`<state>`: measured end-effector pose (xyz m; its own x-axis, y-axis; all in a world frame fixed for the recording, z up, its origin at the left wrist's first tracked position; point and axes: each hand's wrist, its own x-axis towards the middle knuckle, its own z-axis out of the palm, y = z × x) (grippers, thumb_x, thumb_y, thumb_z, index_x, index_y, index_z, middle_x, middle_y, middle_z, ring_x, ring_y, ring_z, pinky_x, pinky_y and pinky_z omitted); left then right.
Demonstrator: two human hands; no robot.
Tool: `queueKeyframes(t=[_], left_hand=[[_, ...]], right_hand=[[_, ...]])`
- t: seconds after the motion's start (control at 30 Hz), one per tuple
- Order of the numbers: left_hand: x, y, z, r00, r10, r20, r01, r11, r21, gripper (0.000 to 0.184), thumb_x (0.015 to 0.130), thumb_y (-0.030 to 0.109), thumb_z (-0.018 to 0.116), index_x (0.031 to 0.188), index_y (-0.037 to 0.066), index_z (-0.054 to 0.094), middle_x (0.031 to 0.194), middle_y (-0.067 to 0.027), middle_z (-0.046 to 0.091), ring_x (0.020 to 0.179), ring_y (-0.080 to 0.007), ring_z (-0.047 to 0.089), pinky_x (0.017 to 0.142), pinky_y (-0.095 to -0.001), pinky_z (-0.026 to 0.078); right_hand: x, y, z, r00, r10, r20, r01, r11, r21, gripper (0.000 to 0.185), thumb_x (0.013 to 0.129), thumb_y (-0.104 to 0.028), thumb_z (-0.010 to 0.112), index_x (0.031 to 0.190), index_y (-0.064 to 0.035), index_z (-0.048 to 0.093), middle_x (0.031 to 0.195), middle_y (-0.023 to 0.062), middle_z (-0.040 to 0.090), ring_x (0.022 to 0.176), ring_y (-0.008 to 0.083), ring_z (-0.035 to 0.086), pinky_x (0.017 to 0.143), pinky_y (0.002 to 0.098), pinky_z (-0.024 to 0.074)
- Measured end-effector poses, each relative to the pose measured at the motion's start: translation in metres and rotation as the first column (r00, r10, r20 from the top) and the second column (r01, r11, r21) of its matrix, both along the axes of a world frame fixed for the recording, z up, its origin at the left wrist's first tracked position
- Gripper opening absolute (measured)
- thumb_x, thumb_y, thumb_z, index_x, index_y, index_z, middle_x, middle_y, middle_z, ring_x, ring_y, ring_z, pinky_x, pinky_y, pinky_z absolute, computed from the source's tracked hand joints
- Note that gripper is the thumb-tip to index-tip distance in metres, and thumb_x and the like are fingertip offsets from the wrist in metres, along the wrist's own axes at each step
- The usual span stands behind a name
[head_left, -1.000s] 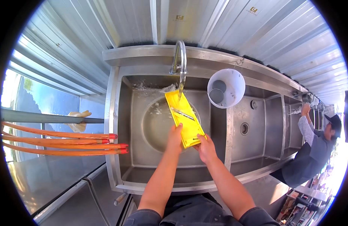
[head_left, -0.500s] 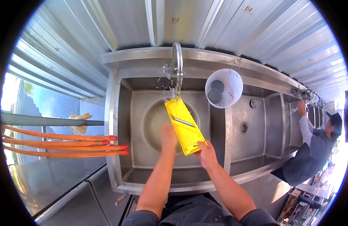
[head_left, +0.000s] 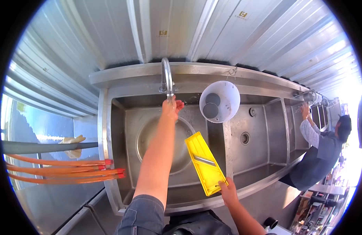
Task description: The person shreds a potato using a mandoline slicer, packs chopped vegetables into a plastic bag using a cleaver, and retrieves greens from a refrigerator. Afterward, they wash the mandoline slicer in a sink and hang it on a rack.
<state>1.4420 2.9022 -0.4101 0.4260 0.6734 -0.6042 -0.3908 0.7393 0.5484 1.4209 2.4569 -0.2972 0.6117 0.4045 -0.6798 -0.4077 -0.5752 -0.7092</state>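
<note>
My left hand [head_left: 172, 108] is stretched out right under the spout of the curved metal faucet [head_left: 167, 74], palm turned up, its fingers apart and holding nothing. Water runs onto it. In my right hand [head_left: 228, 191] is the lower end of a yellow mandoline slicer [head_left: 201, 166] with a slanted metal blade across its middle. The slicer tilts above the right part of the steel sink basin [head_left: 128, 113]. A large round shape shows at the bottom of that basin, partly hidden by my left arm.
A white bucket [head_left: 230, 94] with grey round pieces in it stands over the basin divider. Orange rods with red ends [head_left: 67, 169] reach in from the left. A glove [head_left: 73, 148] hangs on a grey pipe. A co-worker [head_left: 318, 149] stands at the far right basin.
My left hand has gone from beside the slicer up to the faucet. My right hand has drawn the slicer away from the water stream, toward me. The view has shifted too.
</note>
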Motion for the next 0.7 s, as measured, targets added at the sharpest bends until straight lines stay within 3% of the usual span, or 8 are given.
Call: queueKeyframes(t=[0.07, 0.2, 0.33, 0.37, 0.47, 0.53, 0.63, 0.7], left_hand=[[0.016, 0.014, -0.002, 0.993, -0.01, -0.114, 0.011, 1.0, 0.003, 0.026, 0.094, 0.021, 0.056, 0.109, 0.0, 0.052, 0.081, -0.0164, 0.064, 0.069, -0.0297, 0.065, 0.065, -0.0433, 0.056], [0.028, 0.054, 0.034, 0.97, 0.014, 0.245, -0.068, 0.975, 0.212, 0.029, 0.094, 0.024, 0.058, 0.114, 0.003, 0.054, 0.102, -0.0119, 0.064, 0.094, -0.0292, 0.064, 0.084, -0.0437, 0.052], [0.005, 0.031, 0.086, 0.959, -0.029, 0.283, -0.057, 0.956, 0.288, 0.033, 0.091, 0.026, 0.065, 0.115, 0.005, 0.058, 0.1, -0.0101, 0.063, 0.093, -0.0277, 0.063, 0.082, -0.0408, 0.051], [-0.007, 0.02, 0.078, 0.979, -0.096, 0.178, 0.044, 0.96, 0.275, 0.03, 0.092, 0.026, 0.064, 0.114, 0.006, 0.059, 0.1, -0.0104, 0.065, 0.091, -0.0267, 0.064, 0.08, -0.0396, 0.052], [-0.05, -0.023, 0.014, 0.959, -0.252, -0.133, 0.274, 0.943, 0.188, 0.023, 0.093, 0.024, 0.062, 0.109, 0.007, 0.062, 0.093, -0.011, 0.067, 0.081, -0.0227, 0.065, 0.071, -0.035, 0.054], [-0.078, -0.072, -0.005, 0.936, -0.303, -0.182, 0.331, 0.931, 0.153, 0.017, 0.095, 0.021, 0.06, 0.104, 0.007, 0.061, 0.089, -0.0102, 0.066, 0.075, -0.0194, 0.062, 0.065, -0.0317, 0.052], [-0.109, -0.146, 0.015, 0.888, -0.398, -0.231, 0.424, 0.903, 0.075, 0.017, 0.095, 0.02, 0.059, 0.104, 0.007, 0.06, 0.087, -0.0094, 0.065, 0.071, -0.0188, 0.061, 0.064, -0.0308, 0.05], [-0.121, -0.184, 0.028, 0.872, -0.413, -0.261, 0.434, 0.9, 0.026, 0.018, 0.093, 0.016, 0.06, 0.109, 0.006, 0.06, 0.084, -0.0096, 0.064, 0.066, -0.0184, 0.059, 0.06, -0.0305, 0.048]], right_hand=[[-0.001, -0.001, 0.015, 0.997, 0.019, 0.078, -0.016, 0.999, -0.043, 0.014, 0.094, -0.009, 0.055, 0.105, -0.0001, 0.054, 0.096, 0.0097, 0.062, 0.086, 0.0166, 0.062, 0.073, 0.0301, 0.0502], [0.006, -0.004, 0.046, 0.901, 0.23, 0.368, -0.178, 0.969, -0.171, 0.019, 0.092, -0.013, 0.061, 0.101, 0.0018, 0.055, 0.083, 0.0137, 0.062, 0.075, 0.0213, 0.061, 0.067, 0.0353, 0.0484], [0.014, -0.009, 0.073, 0.829, 0.314, 0.462, -0.185, 0.935, -0.304, 0.025, 0.089, -0.018, 0.065, 0.103, 0.0001, 0.056, 0.077, 0.0222, 0.063, 0.069, 0.0334, 0.064, 0.062, 0.0401, 0.0487], [0.016, -0.018, 0.073, 0.817, 0.309, 0.487, -0.169, 0.936, -0.31, 0.025, 0.088, -0.02, 0.065, 0.103, -0.0016, 0.057, 0.079, 0.0231, 0.064, 0.074, 0.04, 0.064, 0.064, 0.0419, 0.049], [0.027, -0.038, 0.095, 0.851, 0.238, 0.469, -0.102, 0.949, -0.297, 0.024, 0.088, -0.02, 0.064, 0.102, -0.002, 0.058, 0.08, 0.0235, 0.064, 0.074, 0.0416, 0.063, 0.064, 0.0434, 0.0489], [0.033, -0.063, 0.097, 0.837, 0.187, 0.515, -0.032, 0.955, -0.295, 0.023, 0.088, -0.021, 0.064, 0.1, -0.002, 0.058, 0.076, 0.0205, 0.062, 0.069, 0.0347, 0.062, 0.063, 0.0407, 0.0476], [0.042, -0.104, 0.114, 0.91, -0.066, 0.408, 0.103, 0.992, -0.069, 0.022, 0.089, -0.02, 0.065, 0.095, -0.0005, 0.057, 0.072, 0.0073, 0.055, 0.07, 0.0127, 0.05, 0.064, 0.032, 0.0442], [0.045, -0.142, 0.119, 0.903, -0.194, 0.383, 0.209, 0.978, 0.002, 0.022, 0.09, -0.02, 0.064, 0.095, -0.0003, 0.057, 0.073, 0.0061, 0.055, 0.071, 0.0122, 0.05, 0.065, 0.0316, 0.0443]])
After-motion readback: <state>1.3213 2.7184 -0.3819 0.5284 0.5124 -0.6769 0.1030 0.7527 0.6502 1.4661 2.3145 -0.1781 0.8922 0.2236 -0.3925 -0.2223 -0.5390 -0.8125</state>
